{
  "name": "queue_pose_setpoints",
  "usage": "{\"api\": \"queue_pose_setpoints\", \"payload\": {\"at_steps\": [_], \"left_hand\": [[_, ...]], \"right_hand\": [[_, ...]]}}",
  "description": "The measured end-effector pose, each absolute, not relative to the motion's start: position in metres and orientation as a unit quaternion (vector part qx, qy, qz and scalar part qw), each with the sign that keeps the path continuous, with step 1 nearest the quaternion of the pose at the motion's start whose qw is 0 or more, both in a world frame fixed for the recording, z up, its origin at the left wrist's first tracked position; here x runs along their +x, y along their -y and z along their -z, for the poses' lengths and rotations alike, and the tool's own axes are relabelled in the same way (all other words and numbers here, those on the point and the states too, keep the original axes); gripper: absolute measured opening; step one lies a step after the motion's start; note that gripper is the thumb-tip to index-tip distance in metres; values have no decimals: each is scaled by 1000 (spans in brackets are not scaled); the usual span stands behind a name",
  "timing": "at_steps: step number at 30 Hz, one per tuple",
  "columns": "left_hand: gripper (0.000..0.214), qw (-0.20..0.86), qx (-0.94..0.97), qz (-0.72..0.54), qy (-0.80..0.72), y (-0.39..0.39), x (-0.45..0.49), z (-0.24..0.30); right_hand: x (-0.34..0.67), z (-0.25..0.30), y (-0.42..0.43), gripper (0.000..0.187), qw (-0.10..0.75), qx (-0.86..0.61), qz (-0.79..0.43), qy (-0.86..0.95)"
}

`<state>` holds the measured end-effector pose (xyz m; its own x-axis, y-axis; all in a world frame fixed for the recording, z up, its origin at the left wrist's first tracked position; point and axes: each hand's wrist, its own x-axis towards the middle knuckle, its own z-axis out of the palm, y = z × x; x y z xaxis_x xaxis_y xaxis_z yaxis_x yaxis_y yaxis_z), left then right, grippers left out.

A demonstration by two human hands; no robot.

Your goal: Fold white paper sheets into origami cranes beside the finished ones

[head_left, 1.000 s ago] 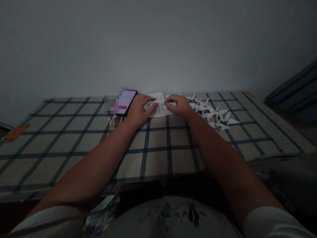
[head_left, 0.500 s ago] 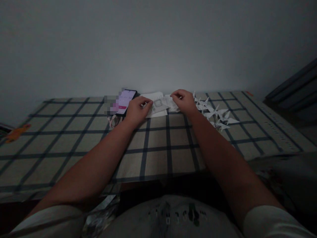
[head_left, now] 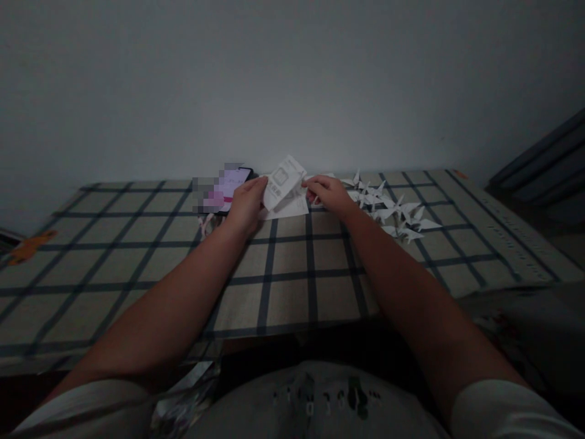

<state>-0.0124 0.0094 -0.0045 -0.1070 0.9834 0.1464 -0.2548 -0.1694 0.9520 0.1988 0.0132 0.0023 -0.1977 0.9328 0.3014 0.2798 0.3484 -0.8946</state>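
A printed sheet of paper (head_left: 283, 181), white with grey marks, is tilted up above the table. My left hand (head_left: 247, 201) pinches its left edge between thumb and fingers. At the sheet's right edge, my right hand (head_left: 328, 191) has its fingers closed on the paper. Beneath it lie more white papers (head_left: 295, 208), flat on the checked cloth. Several folded white paper cranes (head_left: 395, 210) are clustered to the right of my right hand. Just left of my left hand rests a phone (head_left: 234, 181) with a lit screen.
A checked tablecloth (head_left: 287, 274) covers the table, which meets a plain wall (head_left: 292, 79) behind. A pinkish looped item (head_left: 208, 224) lies by the phone. An orange patch (head_left: 33, 246) shows at the far left. A dark striped object (head_left: 543, 152) stands at the right.
The printed sheet has been lifted off the papers and tilted up. My left hand has turned to grip its side, and my right hand has moved slightly left to its right edge.
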Motion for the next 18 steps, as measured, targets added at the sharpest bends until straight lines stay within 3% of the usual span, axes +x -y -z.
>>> {"api": "queue_pose_setpoints", "payload": {"at_steps": [5, 11, 18], "left_hand": [[20, 550, 438, -591, -395, -9, -5, 9], [18, 538, 416, -600, -422, -9, 0, 10], [19, 497, 419, -618, -442, -14, -5, 13]], "right_hand": [[194, -2, -11, 11, 402, -438, -349, 724], [194, -3, -8, 20, 402, -398, -374, 735], [194, -3, -3, 23, 312, -345, -468, 752]]}}
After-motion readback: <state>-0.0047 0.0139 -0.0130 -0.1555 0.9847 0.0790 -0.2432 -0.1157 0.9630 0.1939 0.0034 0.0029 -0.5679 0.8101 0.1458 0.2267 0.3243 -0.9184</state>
